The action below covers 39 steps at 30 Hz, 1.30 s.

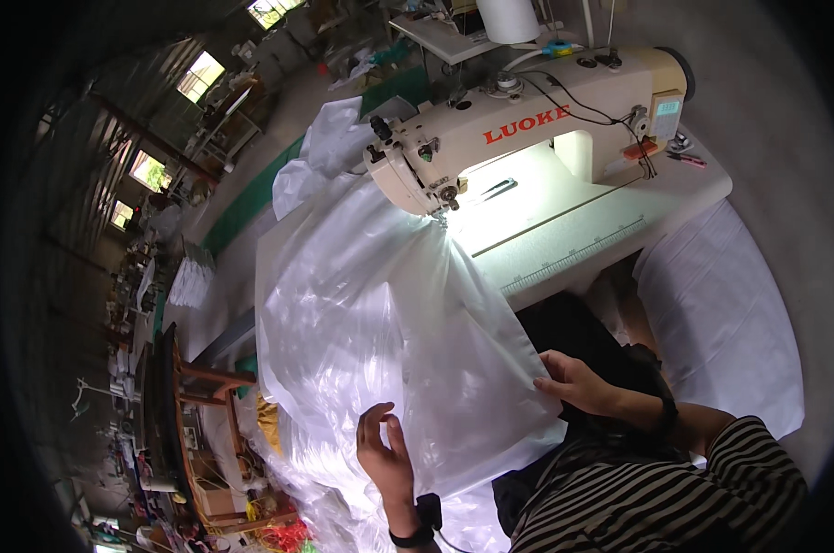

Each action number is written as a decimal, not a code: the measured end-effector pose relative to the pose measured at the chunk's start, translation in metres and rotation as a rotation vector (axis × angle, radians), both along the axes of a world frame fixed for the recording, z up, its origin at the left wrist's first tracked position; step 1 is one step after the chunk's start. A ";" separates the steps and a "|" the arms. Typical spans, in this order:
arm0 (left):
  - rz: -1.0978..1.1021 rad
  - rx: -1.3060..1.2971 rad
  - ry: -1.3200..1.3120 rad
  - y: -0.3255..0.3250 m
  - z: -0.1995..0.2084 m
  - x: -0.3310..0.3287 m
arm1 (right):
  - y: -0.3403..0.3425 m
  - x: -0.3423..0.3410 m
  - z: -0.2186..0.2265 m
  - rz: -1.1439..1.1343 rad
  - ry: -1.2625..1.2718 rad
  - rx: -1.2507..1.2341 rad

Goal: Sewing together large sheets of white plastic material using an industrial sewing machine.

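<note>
1. The clear plastic sheet (pixel 380 304) is lying across the sewing table (pixel 583 249), running under the needle of the cream sewing machine (pixel 527 120).
2. The left hand (pixel 386 453) is resting on the sheet's lower part, fingers half curled, gripping nothing.
3. The right hand (pixel 578 382) is pinching the sheet's right corner.

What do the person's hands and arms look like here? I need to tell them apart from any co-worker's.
Both hands are bare. The left hand has a black band at the wrist with a small black device and thin cable. The right hand has a dark wristband, and a black-and-white striped sleeve.
</note>
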<state>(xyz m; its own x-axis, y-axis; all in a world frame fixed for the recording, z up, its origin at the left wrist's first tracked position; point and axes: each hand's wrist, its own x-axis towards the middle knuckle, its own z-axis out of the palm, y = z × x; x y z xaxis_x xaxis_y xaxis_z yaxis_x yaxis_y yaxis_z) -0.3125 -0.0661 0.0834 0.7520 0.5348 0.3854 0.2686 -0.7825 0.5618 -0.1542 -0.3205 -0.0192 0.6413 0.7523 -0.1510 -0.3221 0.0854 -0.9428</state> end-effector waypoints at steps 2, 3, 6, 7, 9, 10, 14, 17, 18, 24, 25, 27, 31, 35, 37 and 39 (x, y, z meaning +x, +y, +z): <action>-0.165 -0.190 -0.233 -0.014 -0.003 0.003 | 0.000 0.003 -0.005 0.088 -0.194 -0.175; -0.180 -0.063 -0.098 -0.027 0.002 0.005 | 0.001 0.001 -0.005 0.080 -0.195 -0.179; -0.149 0.272 0.200 -0.050 -0.008 0.022 | 0.002 0.001 0.002 -0.002 -0.216 -0.146; -0.259 0.265 0.042 -0.051 -0.017 0.028 | 0.002 0.002 0.003 0.006 -0.164 -0.095; -0.361 0.232 0.059 -0.077 -0.013 0.034 | 0.001 0.003 0.005 -0.003 -0.112 -0.049; -0.459 0.208 0.061 -0.090 -0.014 0.036 | -0.002 0.004 0.007 0.042 -0.113 -0.068; -0.565 0.197 0.157 -0.123 -0.038 0.048 | 0.002 0.013 0.028 -0.018 -0.312 -0.153; -0.656 0.246 0.169 -0.132 -0.049 0.058 | 0.015 0.016 0.031 -0.055 -0.604 -0.414; -0.660 0.248 0.169 -0.130 -0.048 0.056 | 0.017 0.018 0.030 -0.026 -0.765 -0.588; -0.358 0.120 0.064 -0.059 -0.016 0.070 | 0.010 0.008 0.015 -0.050 -1.200 -0.741; -0.224 0.215 0.055 -0.042 -0.013 0.077 | 0.014 0.006 0.014 -0.040 -1.199 -0.729; -0.125 0.212 0.172 0.003 -0.020 0.086 | 0.028 0.004 0.027 0.086 -1.250 -0.793; -0.102 0.399 0.430 0.083 -0.081 0.102 | 0.052 0.008 0.028 0.058 -1.204 -0.748; -0.084 0.512 0.545 0.174 -0.119 0.114 | 0.086 0.030 0.037 0.075 -1.164 -0.740; -0.127 0.324 0.567 0.157 -0.100 0.158 | 0.087 0.057 0.037 0.016 -1.141 -0.762; -0.172 0.358 0.570 0.186 -0.105 0.172 | 0.100 0.072 0.038 -0.015 -1.149 -0.739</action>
<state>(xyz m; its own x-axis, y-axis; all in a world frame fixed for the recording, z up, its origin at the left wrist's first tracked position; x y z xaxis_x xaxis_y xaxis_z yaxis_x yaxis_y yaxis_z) -0.1410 0.1194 -0.0221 0.9523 0.3032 0.0353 0.3003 -0.9513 0.0695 -0.0820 -0.2205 0.0191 0.6838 0.7216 0.1077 0.6636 -0.5538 -0.5030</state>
